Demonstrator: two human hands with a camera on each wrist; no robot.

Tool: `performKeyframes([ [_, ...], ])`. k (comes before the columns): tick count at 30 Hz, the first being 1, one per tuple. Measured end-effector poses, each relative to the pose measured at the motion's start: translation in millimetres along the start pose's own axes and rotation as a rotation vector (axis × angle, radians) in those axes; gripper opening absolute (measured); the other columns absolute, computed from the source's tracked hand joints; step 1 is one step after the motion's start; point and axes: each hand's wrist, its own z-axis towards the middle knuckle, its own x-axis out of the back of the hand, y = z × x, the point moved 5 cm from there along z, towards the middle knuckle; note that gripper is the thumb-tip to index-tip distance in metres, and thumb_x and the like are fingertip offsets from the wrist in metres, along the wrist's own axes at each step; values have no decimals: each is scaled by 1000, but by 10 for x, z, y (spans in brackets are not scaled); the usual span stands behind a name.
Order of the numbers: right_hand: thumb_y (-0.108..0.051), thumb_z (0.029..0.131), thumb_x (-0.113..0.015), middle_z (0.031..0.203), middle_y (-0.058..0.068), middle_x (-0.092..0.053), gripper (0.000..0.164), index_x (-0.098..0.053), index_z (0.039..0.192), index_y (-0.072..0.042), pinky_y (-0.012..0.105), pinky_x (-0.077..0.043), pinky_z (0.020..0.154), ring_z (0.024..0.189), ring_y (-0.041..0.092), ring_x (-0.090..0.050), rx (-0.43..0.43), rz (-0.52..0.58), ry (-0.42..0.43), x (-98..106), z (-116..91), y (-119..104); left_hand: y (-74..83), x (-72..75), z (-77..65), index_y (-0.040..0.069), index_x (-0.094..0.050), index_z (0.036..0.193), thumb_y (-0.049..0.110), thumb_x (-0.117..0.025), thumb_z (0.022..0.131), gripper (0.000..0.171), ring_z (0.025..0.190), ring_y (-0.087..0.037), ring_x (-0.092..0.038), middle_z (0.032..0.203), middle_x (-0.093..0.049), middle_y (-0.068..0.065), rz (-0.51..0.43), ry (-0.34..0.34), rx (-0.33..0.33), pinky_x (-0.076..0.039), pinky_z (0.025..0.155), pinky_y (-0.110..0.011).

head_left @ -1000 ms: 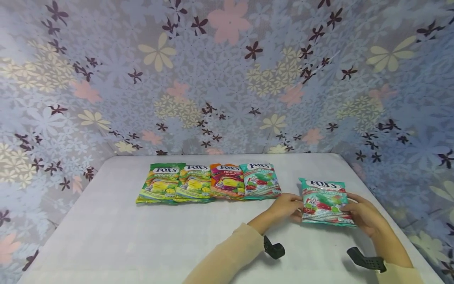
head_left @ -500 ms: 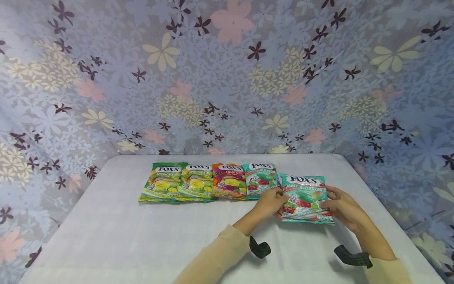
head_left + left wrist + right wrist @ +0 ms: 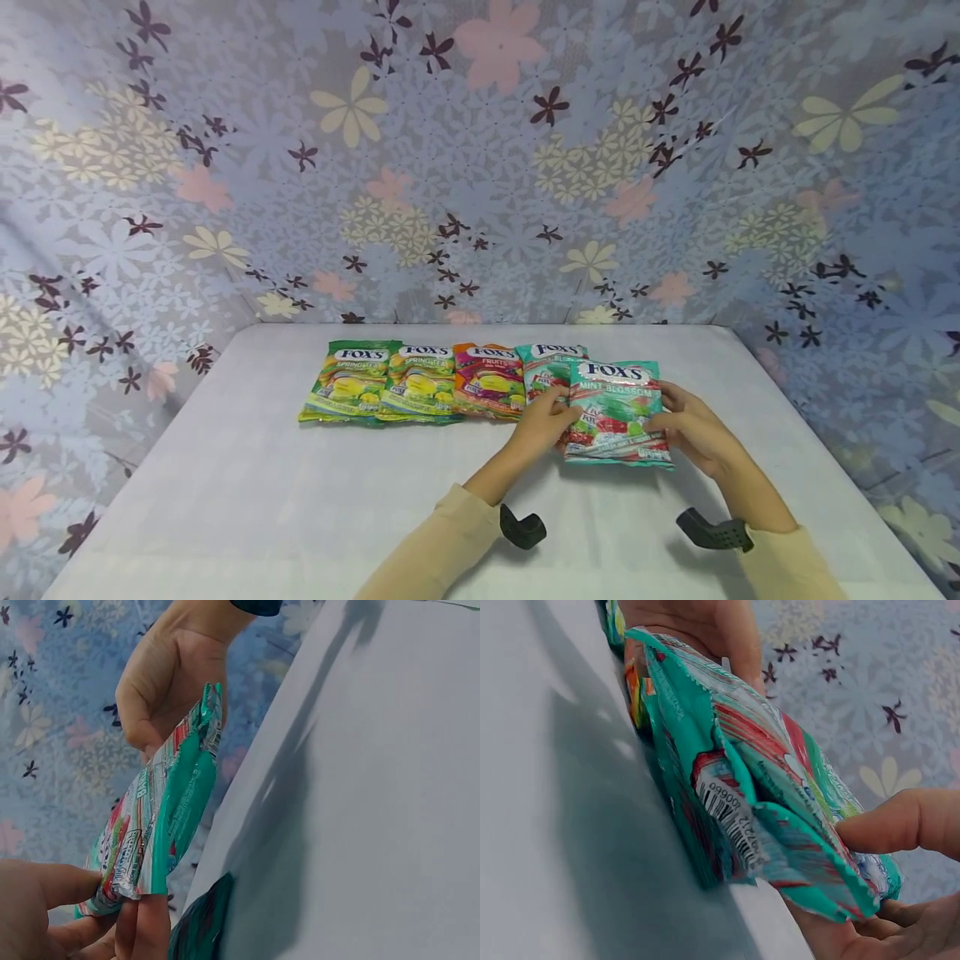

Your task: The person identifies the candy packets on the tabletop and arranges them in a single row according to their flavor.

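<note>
A teal bag of mint candy (image 3: 617,408) is held between both hands, lifted over the white table. My left hand (image 3: 542,423) pinches its left edge, thumb in front and fingers behind. On the opposite edge, my right hand (image 3: 693,429) grips the bag the same way. The left wrist view shows the bag (image 3: 142,825) side-on, with its shadow cast on the table. A barcode shows on the back of the bag (image 3: 727,817) in the right wrist view. Behind it, partly covered, lies a second teal candy bag (image 3: 543,367).
To the left, overlapping in a row, lie an orange fruit candy bag (image 3: 489,382), a yellow-green candy bag (image 3: 420,383) and a green candy bag (image 3: 348,383). They rest on the white table (image 3: 300,500), near its back edge. Flowered cloth (image 3: 480,167) rises behind and at the sides.
Both hands have carried the teal bag leftward from the table's right side. It now overlaps the second teal bag in the head view. The view has shifted slightly.
</note>
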Motion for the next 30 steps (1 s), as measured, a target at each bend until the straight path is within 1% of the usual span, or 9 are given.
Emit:
performKeyframes([
  [4,1,84,-60,152,27,-15,94,6,152,2,34,-51,85,109,19,-53,4,1,-2,-108,56,-39,-7,112,-23,1,-51,135,20,-58,98,42,48,-10,-50,69,-55,1,-33,10,-20,-52,50,-33],
  [7,0,85,-61,153,26,-17,95,5,153,0,33,-51,85,110,20,-52,-2,-8,14,-162,99,-72,11,186,-35,2,-52,134,18,-58,98,40,50,-12,-49,67,-51,1,-52,17,-32,-53,51,-34],
  [11,-1,86,-59,147,26,-29,90,-2,154,-3,31,-51,84,105,19,-55,4,-21,45,-223,148,-114,26,267,-40,4,-53,133,17,-57,99,37,49,-14,-47,63,-45,1,-44,11,-37,-52,52,-38],
  [14,-3,88,-59,140,26,-40,85,-5,154,-3,33,-52,83,101,18,-60,26,-35,54,-272,184,-145,19,336,-40,5,-54,133,18,-57,98,37,48,-13,-46,62,-45,2,-17,38,-25,-51,52,-38],
  [16,-4,89,-58,137,25,-44,84,-6,154,-3,33,-52,82,98,17,-62,38,-48,58,-299,202,-161,9,372,-42,5,-54,134,19,-58,98,38,47,-13,-46,63,-46,2,-14,57,-14,-51,52,-39],
  [20,-4,90,-57,137,25,-45,82,-6,154,-3,33,-52,81,98,16,-62,59,-59,53,-334,213,-189,-12,408,-51,7,-54,134,21,-59,97,40,48,-13,-48,63,-50,2,-15,66,1,-51,55,-39],
  [23,-5,91,-58,138,25,-45,82,-5,154,-2,33,-52,81,99,15,-62,73,-66,47,-355,204,-208,-24,422,-60,7,-52,136,21,-58,98,41,47,-14,-47,61,-48,2,-23,62,-5,-50,55,-39],
  [26,-4,90,-58,135,22,-49,80,-9,153,-1,33,-52,82,99,15,-63,92,-69,38,-381,185,-227,-39,439,-66,7,-52,136,21,-58,98,41,47,-14,-45,58,-43,2,-24,60,-18,-49,54,-38],
  [30,-3,90,-59,128,17,-56,75,-18,152,1,33,-53,81,98,15,-64,114,-78,35,-417,165,-242,-50,460,-80,7,-52,136,21,-58,98,41,48,-15,-45,58,-42,2,-8,58,-28,-48,53,-34],
])
